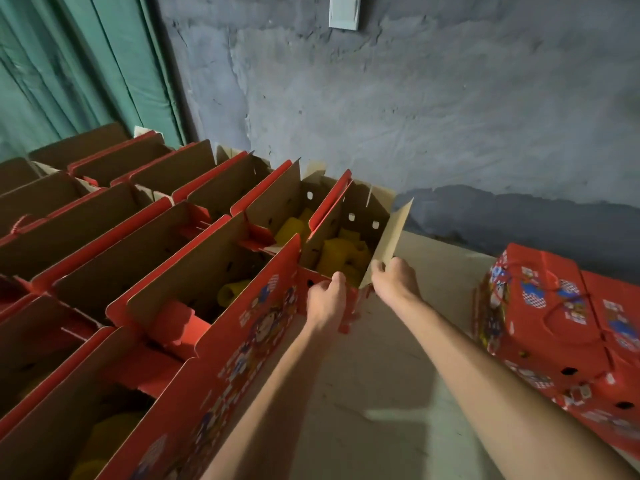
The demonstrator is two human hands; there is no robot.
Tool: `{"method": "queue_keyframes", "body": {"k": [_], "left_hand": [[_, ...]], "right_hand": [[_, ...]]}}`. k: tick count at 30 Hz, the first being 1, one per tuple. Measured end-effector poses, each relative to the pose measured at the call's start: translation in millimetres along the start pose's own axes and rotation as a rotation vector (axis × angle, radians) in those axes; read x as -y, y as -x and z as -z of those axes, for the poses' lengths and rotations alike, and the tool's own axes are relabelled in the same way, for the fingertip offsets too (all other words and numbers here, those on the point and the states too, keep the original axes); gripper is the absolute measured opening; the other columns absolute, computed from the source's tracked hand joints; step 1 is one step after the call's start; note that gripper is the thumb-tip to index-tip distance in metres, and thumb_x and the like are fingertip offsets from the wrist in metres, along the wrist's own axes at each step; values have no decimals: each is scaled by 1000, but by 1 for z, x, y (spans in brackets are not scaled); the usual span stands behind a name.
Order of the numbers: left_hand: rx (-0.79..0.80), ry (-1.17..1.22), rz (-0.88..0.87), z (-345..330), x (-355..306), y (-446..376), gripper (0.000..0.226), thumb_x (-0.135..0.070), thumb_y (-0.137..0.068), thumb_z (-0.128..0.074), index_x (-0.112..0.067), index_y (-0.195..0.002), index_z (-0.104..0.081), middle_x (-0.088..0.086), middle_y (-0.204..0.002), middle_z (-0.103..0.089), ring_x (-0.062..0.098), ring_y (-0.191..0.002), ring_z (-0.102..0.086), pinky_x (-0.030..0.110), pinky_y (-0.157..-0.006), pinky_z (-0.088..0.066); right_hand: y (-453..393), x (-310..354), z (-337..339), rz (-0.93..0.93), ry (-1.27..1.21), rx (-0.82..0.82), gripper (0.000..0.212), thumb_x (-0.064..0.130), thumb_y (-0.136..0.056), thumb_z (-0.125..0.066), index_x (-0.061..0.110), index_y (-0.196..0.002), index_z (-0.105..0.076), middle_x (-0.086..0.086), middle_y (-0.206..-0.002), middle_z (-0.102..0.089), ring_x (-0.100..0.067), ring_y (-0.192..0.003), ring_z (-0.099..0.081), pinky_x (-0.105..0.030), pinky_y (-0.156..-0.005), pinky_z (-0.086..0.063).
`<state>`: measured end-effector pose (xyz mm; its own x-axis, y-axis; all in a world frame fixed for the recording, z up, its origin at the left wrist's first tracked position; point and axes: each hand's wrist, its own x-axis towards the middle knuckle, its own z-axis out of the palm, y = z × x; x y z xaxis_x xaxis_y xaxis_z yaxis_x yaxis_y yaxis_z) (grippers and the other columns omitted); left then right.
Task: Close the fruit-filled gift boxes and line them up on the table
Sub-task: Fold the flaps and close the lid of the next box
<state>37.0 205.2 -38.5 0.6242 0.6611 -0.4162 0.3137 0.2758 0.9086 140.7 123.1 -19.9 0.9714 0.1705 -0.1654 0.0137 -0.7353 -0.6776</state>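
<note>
No legible text anywhere. Closed red gift boxes [554,317] at 3 o'clock carry cartoon prints & checker patches, no letters readable. Open box front [256,327] near centre: same cartoon art, too blurred to read. White wall plate [344,11] at 12 o'clock: blank.

1. A rough grey plastered wall [415,109] is filling the background
2. A green curtain [69,64] is hanging at left
3. A pale switch plate [344,10] is sitting high on it

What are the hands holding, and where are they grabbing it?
An open gift box: the left hand grips its near top edge, the right hand its side flap.
</note>
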Motion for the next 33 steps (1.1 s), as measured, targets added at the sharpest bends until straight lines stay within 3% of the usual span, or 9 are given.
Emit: {"method": "queue_keyframes", "body": {"k": [4,10,15,18,21,24,26,29,33], "left_hand": [[51,13,56,1,0,10,33,-16,-96,-48,-2,-83,-75,15,-73,-76,31,-67,-75,56,-68,-63],[48,-10,66,24,29,66,35,-20,-96,-48,0,-83,-74,10,-60,-71,18,-45,-66,30,-44,-55],[-57,-91,50,47,75,140,18,-24,-94,-53,-16,-103,-68,9,-90,-74,27,-80,-75,46,-78,-64],[-45,-77,19,61,89,185,22,-22,-82,-53,-21,-101,-65,6,-90,-72,22,-77,-75,45,-74,-65],[-80,-102,-18,71,99,223,28,-11,-86,-53,-19,-111,-63,2,-85,-70,8,-62,-70,27,-54,-59],[-48,-155,-5,79,106,251,28,-2,-84,-50,-18,-100,-67,14,-94,-71,30,-82,-73,49,-67,-65],[-42,-195,15,86,110,265,24,-1,-82,-52,-19,-89,-66,16,-93,-71,33,-82,-73,51,-59,-63],[-14,-293,26,97,112,282,15,-4,-83,-62,-17,-85,-69,16,-89,-74,22,-66,-72,31,-43,-56],[20,-426,63,100,112,296,7,-11,-84,-70,-18,-82,-69,12,-85,-73,27,-76,-73,42,-62,-64]], "right_hand": [[4,-7,2,-110,-111,9,31,21,-106,-46,-1,-122,-59,-20,-119,-70,-29,-82,-77,-44,-84,-63],[98,-37,18,-162,-177,-39,34,22,-105,-49,-4,-121,-62,-24,-125,-66,-39,-111,-66,-37,-82,-51],[209,-78,29,-248,-349,-42,30,15,-101,-49,-7,-115,-62,-26,-119,-67,-39,-105,-66,-38,-81,-51],[263,-102,37,-309,-414,-6,32,17,-101,-52,-3,-124,-60,-21,-125,-65,-36,-108,-65,-38,-86,-50],[308,-118,45,-328,-502,6,28,18,-96,-59,4,-120,-62,-16,-120,-67,-32,-101,-66,-39,-90,-53],[346,-132,47,-368,-600,58,28,16,-90,-66,1,-113,-62,-21,-113,-69,-38,-98,-71,-52,-92,-58],[372,-140,49,-388,-685,85,18,10,-90,-64,0,-105,-61,-23,-97,-74,-39,-81,-76,-52,-78,-63],[412,-147,49,-394,-771,155,10,6,-94,-57,-2,-97,-63,-17,-73,-76,-33,-64,-76,-41,-60,-63],[459,-150,46,-420,-857,210,14,6,-98,-50,-1,-96,-62,-15,-75,-77,-32,-66,-76,-43,-66,-64]]}}
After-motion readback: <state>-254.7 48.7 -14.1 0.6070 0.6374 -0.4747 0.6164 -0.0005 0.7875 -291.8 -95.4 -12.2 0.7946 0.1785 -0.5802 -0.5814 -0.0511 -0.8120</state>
